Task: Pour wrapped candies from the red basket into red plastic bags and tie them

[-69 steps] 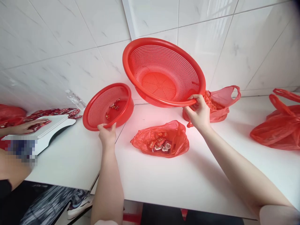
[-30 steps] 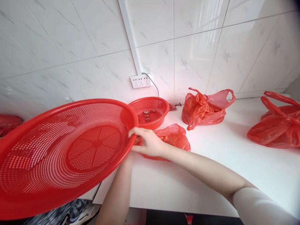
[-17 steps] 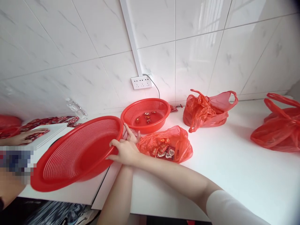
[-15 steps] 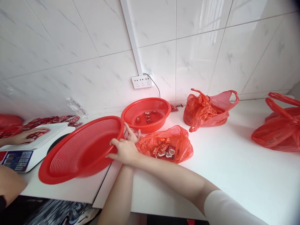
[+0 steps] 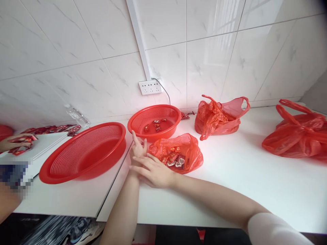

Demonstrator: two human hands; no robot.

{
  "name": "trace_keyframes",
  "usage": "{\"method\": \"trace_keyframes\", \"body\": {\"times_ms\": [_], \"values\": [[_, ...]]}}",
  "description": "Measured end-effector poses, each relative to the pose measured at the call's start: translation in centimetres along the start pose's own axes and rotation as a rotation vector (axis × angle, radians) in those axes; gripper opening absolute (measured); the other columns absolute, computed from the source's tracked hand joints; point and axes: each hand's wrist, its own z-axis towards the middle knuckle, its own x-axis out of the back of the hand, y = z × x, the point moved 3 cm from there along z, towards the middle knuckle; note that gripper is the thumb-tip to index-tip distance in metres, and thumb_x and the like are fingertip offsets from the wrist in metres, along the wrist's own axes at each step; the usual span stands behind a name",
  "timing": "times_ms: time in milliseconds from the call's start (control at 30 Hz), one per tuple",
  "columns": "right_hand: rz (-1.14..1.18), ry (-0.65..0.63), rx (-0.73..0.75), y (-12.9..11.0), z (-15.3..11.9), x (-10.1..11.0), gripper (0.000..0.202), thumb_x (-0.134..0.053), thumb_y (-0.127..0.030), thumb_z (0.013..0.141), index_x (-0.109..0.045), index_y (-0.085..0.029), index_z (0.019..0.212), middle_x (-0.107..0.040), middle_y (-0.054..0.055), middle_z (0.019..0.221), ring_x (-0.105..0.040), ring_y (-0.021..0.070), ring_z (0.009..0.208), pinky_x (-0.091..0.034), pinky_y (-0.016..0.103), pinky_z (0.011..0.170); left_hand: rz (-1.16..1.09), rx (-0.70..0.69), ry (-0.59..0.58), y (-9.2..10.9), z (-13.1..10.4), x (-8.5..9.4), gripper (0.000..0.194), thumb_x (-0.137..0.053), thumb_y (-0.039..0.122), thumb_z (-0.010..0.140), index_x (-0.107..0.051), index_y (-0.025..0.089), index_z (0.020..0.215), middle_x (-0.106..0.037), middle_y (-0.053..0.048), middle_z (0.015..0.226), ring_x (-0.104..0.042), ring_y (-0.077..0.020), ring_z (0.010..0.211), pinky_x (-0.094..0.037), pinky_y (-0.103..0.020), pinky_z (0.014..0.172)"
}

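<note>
My left hand is just in front of the smaller red basket, its fingers apart and holding nothing. Across my left wrist lies my right hand, fingers spread, also holding nothing. A larger red basket rests on the white table to the left, with nothing in it and neither hand touching it. Several small wrapped packets are in the smaller basket. Beside my hands an open red plastic bag holds several wrapped packets.
Two more red bags stand on the table at the right. On the left, another person's hand holds red packets over a white scale. A clear bottle lies near the wall, below a power strip.
My right hand has let go of the larger basket, which now sits lower and further left. The other person's hand has lifted packets at the scale.
</note>
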Motion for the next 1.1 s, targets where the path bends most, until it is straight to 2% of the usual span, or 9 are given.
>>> {"method": "trace_keyframes", "body": {"times_ms": [100, 200, 367, 533, 667, 767, 867, 967, 1100], "values": [[-0.218, 0.016, 0.031, 1.0, -5.9, 3.3, 0.045, -0.039, -0.015, 0.095, -0.045, -0.022, 0.139, -0.045, 0.012, 0.147, -0.03, 0.0232, 0.142, -0.016, 0.057, 0.117, 0.392, 0.131, 0.269, -0.7, 0.5, -0.1, 0.055, -0.049, 0.04, 0.088, -0.041, 0.015, 0.137, -0.069, -0.007, 0.082, -0.066, -0.0263, 0.075, -0.037, -0.03, 0.057], [-0.331, 0.012, -0.091, 2.5, -11.1, 6.7, 0.048, -0.04, -0.013, 0.093, -0.045, -0.025, 0.139, -0.05, 0.011, 0.143, -0.034, 0.0251, 0.14, -0.018, 0.061, 0.115, 0.516, 0.083, 0.317, 0.5, 0.6, 0.4, 0.031, -0.041, 0.042, 0.091, -0.059, 0.022, 0.106, -0.07, -0.007, 0.084, -0.064, -0.0245, 0.072, -0.033, -0.029, 0.057], [-0.37, 0.008, -0.389, 5.1, -15.1, 9.8, 0.032, -0.051, -0.036, 0.091, -0.06, -0.021, 0.117, -0.05, 0.016, 0.141, -0.039, 0.0321, 0.136, -0.019, 0.064, 0.114, 0.601, -0.006, 0.011, 2.5, -0.3, 1.5, 0.035, -0.047, 0.055, 0.085, -0.059, 0.025, 0.074, -0.068, -0.004, 0.074, -0.062, -0.0231, 0.068, -0.032, -0.028, 0.056], [-0.198, -0.093, -0.518, 5.9, -14.7, 10.6, 0.03, -0.045, -0.046, 0.094, -0.061, -0.021, 0.099, -0.066, 0.012, 0.113, -0.059, 0.0262, 0.113, -0.033, 0.055, 0.108, 0.669, 0.07, -0.346, 2.2, -1.7, 1.8, 0.027, -0.061, 0.049, 0.074, -0.054, 0.024, 0.065, -0.065, -0.003, 0.069, -0.059, -0.0221, 0.062, -0.034, -0.028, 0.053], [-0.131, -0.194, -0.653, 7.0, -14.1, 10.7, 0.026, -0.046, -0.034, 0.093, -0.057, -0.02, 0.112, -0.068, 0.009, 0.102, -0.063, 0.0238, 0.098, -0.043, 0.047, 0.097, 0.461, -0.004, -0.32, 4.0, -1.5, 2.7, 0.028, -0.052, 0.046, 0.082, -0.061, 0.022, 0.072, -0.067, -0.005, 0.084, -0.062, -0.0216, 0.074, -0.046, -0.032, 0.067], [-0.165, -0.285, -0.717, 8.2, -12.8, 10.8, 0.061, -0.063, -0.022, 0.076, -0.045, -0.022, 0.134, -0.067, 0.012, 0.111, -0.061, 0.0282, 0.105, -0.038, 0.053, 0.099, 0.12, 0.014, -0.314, 6.8, -0.7, 3.4, 0.035, -0.063, 0.047, 0.078, -0.068, 0.023, 0.102, -0.066, -0.007, 0.115, -0.062, -0.0246, 0.102, -0.047, -0.036, 0.089], [-0.197, -0.364, -0.727, 8.9, -10.1, 12.1, 0.036, -0.059, -0.009, 0.069, -0.065, -0.023, 0.101, -0.07, 0.005, 0.082, -0.065, 0.0258, 0.087, -0.041, 0.051, 0.094, -0.216, 0.039, -0.387, 10.2, 0.1, 3.4, 0.035, -0.069, 0.043, 0.075, -0.07, 0.02, 0.102, -0.071, -0.008, 0.102, -0.064, -0.0261, 0.098, -0.049, -0.038, 0.088], [-0.159, -0.214, -0.718, 8.4, -6.9, 15.7, 0.019, -0.051, -0.008, 0.072, -0.064, -0.021, 0.075, -0.066, 0.002, 0.069, -0.063, 0.0194, 0.07, -0.049, 0.035, 0.074, -0.527, -0.038, -0.327, 13.3, 0.8, 3.2, 0.024, -0.071, 0.039, 0.074, -0.071, 0.016, 0.083, -0.072, -0.009, 0.095, -0.066, -0.0261, 0.092, -0.051, -0.04, 0.085], [0.195, 0.314, -0.588, 6.3, -4.2, 22.0, 0.005, -0.059, -0.022, 0.078, -0.061, -0.021, 0.082, -0.067, 0.001, 0.085, -0.063, 0.0168, 0.079, -0.05, 0.031, 0.071, -0.795, -0.112, -0.256, 15.2, 1.5, 2.8, 0.018, -0.066, 0.035, 0.079, -0.066, 0.021, 0.089, -0.069, -0.004, 0.095, -0.064, -0.0235, 0.098, -0.051, -0.041, 0.089]]}}
